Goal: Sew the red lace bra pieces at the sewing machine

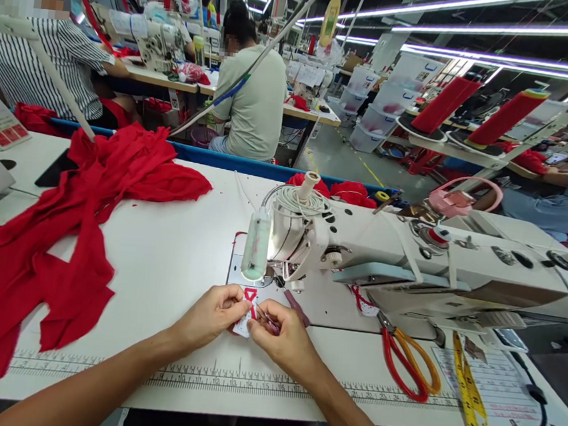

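Observation:
My left hand (211,314) pinches a small white label with red print (247,303) just in front of the sewing machine's needle area (278,276). Close beside it, touching the same label, my right hand (283,337) is closed on a thin pair of tweezers or thread snips (268,318). Both hands rest on the white sewing table (169,262), near its front edge with the printed ruler strip (188,374). The white sewing machine (440,261) stretches to the right of the hands.
A pile of red fabric (61,232) covers the table's left side. Orange-handled scissors (407,362) and a yellow tape measure (468,388) lie right of my hands. Red thread cones (507,117) stand on a rack behind the machine. Other workers sit at tables farther back.

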Available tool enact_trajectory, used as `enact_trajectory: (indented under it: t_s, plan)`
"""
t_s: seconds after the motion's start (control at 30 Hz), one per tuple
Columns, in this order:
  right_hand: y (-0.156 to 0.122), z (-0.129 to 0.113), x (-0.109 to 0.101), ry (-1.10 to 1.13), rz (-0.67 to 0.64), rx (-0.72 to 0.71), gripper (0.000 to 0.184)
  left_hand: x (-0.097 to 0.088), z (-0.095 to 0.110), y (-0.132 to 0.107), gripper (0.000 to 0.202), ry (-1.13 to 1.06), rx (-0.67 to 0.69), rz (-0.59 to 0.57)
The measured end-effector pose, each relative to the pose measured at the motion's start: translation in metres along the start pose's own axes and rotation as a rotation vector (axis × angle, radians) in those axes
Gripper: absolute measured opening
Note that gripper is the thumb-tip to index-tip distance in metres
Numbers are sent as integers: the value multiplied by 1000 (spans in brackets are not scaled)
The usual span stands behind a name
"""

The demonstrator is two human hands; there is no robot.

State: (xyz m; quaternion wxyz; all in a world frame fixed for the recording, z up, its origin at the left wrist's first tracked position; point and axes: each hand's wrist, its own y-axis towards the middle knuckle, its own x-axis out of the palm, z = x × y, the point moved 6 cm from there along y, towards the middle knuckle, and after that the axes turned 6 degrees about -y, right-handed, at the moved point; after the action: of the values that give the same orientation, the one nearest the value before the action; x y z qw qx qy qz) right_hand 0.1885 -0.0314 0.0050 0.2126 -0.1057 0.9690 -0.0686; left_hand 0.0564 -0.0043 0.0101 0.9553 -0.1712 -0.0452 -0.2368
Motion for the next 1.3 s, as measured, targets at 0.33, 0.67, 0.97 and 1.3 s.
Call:
enact_trajectory:
  t_s: [0.33,0.67,0.97,1.3]
  plan:
    - [0,-2,-2,40,34,-10,22,1,2,-2,35,-43,-54,5]
    - [-2,-1,-9,-22,111,-80,18,1,1,-2,38,-117,-89,-44]
    - [-27,-32,-16,-607,386,-613,23,-12,6,-1,33,-222,-47,105]
    - [-22,-29,-10,-795,387,-544,34,-10,10,-5,28,-234,-47,114]
